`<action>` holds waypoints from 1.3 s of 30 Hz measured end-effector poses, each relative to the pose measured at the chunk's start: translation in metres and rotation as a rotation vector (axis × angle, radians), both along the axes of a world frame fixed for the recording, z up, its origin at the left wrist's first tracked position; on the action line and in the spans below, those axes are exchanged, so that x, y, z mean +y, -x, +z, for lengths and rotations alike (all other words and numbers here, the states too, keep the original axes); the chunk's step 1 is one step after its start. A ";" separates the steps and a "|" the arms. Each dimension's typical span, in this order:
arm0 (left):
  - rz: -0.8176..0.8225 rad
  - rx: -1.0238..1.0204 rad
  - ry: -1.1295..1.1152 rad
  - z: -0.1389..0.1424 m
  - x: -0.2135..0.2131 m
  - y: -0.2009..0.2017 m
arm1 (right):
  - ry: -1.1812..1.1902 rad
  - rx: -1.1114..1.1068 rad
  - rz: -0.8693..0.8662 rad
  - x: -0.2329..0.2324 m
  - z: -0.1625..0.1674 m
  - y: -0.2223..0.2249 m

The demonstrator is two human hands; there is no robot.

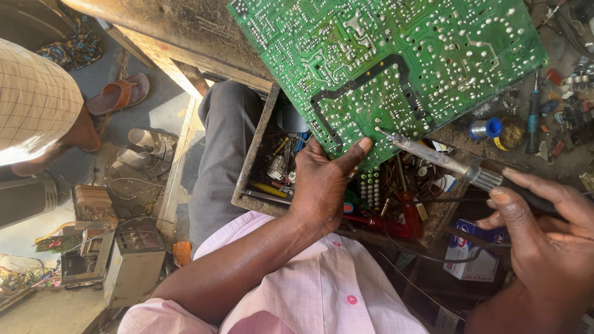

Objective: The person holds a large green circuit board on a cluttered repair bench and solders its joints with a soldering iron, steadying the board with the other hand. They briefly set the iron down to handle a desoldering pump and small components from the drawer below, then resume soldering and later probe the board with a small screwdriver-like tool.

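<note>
**Inspector:** Two hands, two items; state what each one holds.

**Worker:** My left hand (322, 179) is closed on the lower edge of the green circuit board (396, 62), thumb laid up along the edge, fingers behind it where I cannot see them; my right hand (544, 241) is wrapped round the dark handle of the soldering iron (445, 161), index finger extended along the barrel.

**Inspector:** Location of the board?

**Worker:** Raised and tilted over the open tray of parts (260, 179) at my lap, solder side facing me; the iron's tip touches a joint near the lower edge, just beside my thumb.

**Inspector:** Handling character?

**Worker:** I judge it light and stiff, a thin rigid sheet; fragile at the joints and traces, prickly with clipped leads; best held by the bare edge, as now, never across the soldered field. The iron I take to be hot along the metal barrel; the handle is the only safe hold.

**Inspector:** Pose of the arms?

**Worker:** Left forearm runs up from my pink shirt (322, 284), wrist bent back, palm toward the board; right hand enters from the lower right, wrist low, iron angled up and leftward.

**Inspector:** Surroundings?

**Worker:** A screwdriver (533, 124) and a blue-ended spool (486, 128) lie on the bench to the right; a small carton (464, 253) sits below the iron; sandals (120, 93) lie on the floor at left.
</note>
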State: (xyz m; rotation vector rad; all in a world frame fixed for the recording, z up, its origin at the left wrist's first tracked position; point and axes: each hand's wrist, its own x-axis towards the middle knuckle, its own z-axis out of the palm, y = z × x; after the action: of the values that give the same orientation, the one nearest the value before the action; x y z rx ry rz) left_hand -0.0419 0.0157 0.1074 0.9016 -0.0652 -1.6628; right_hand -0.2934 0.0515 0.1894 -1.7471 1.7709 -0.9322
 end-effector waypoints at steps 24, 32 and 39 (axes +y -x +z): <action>-0.007 -0.115 0.097 -0.010 -0.002 -0.007 | -0.050 -0.002 0.099 -0.014 -0.017 0.060; 0.006 -0.112 0.082 -0.007 -0.005 -0.007 | -0.081 0.254 0.081 -0.014 -0.001 0.033; -0.004 -0.094 0.069 -0.005 -0.004 -0.012 | -0.183 0.073 0.118 -0.010 -0.014 0.043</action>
State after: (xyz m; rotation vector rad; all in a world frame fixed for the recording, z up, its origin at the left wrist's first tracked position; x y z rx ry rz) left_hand -0.0302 0.0122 0.1020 0.9274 -0.1877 -1.6111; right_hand -0.3360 0.0412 0.1758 -1.7649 1.7181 -0.6442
